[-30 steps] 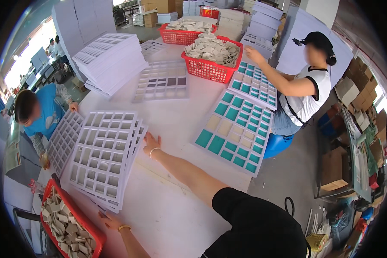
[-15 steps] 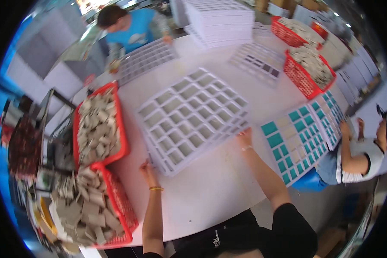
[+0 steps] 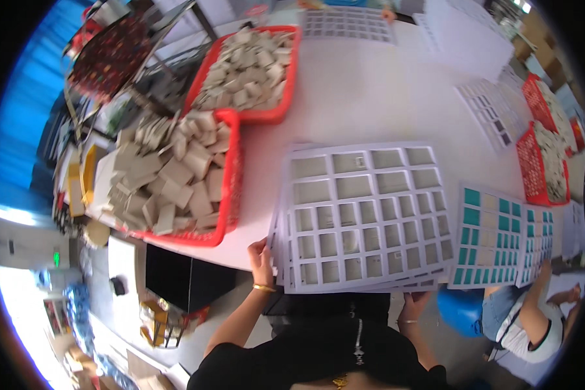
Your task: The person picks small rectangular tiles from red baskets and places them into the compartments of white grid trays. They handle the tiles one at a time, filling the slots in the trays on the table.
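A small stack of white gridded trays (image 3: 370, 284) lies at the table's near edge, close to my body; its lower trays stick out askew at the left side and the bottom. The top tray has rows of square and oblong grey compartments. My left hand (image 3: 261, 261) is closed on the stack's left edge near its front corner, the thumb upward. At the near right corner my right hand (image 3: 415, 304) grips the stack from below, its fingers partly hidden beneath the trays.
Left of the stack stand two red baskets (image 3: 231, 182) heaped with beige flat pieces (image 3: 175, 179). To the right lie trays with teal compartments (image 3: 491, 237), beside a seated person (image 3: 533, 318). Farther off are a tray with dark cells (image 3: 491, 114), more red baskets (image 3: 533, 162) and a tall tray stack (image 3: 465, 39).
The stack has come toward my body and turned squarer to me, with both hands at its edges. My view has swung left and down, so the far person is mostly out of sight.
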### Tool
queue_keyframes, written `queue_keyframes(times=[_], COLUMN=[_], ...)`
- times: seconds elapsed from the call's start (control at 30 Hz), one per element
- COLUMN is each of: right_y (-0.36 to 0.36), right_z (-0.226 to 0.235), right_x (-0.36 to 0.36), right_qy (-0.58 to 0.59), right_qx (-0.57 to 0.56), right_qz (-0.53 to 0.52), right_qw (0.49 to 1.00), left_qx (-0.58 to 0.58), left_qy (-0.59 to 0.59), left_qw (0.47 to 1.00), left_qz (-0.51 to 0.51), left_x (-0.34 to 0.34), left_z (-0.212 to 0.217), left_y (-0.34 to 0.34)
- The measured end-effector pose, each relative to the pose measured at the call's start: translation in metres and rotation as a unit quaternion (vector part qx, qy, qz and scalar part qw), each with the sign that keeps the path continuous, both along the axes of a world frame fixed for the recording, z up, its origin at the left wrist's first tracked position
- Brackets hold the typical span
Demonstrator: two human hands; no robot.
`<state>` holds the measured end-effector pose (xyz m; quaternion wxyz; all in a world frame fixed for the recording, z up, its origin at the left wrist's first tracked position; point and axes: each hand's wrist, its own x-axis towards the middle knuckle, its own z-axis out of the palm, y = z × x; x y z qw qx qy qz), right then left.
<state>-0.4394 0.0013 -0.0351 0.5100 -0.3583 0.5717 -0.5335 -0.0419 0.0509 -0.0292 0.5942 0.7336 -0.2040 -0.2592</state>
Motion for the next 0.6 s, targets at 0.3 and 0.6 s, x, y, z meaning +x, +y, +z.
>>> queue_keyframes(times=[0.3, 0.6], right_y=[0.03, -0.042], right_z=[-0.039, 0.043], right_x=[-0.052, -0.093], right_qy=[0.127, 0.321], right_qx=[0.056, -0.129], right_qz=[0.103, -0.041], right_qw=[0.985, 0.938], left_qx=[0.146, 0.047], left_qy=[-0.237, -0.583], left_qw=[0.951, 0.811], left_qz=[-0.132, 0.016], left_x=[0.035, 0.113], left_z=[0.001, 0.152], left_y=[0.027, 0.029])
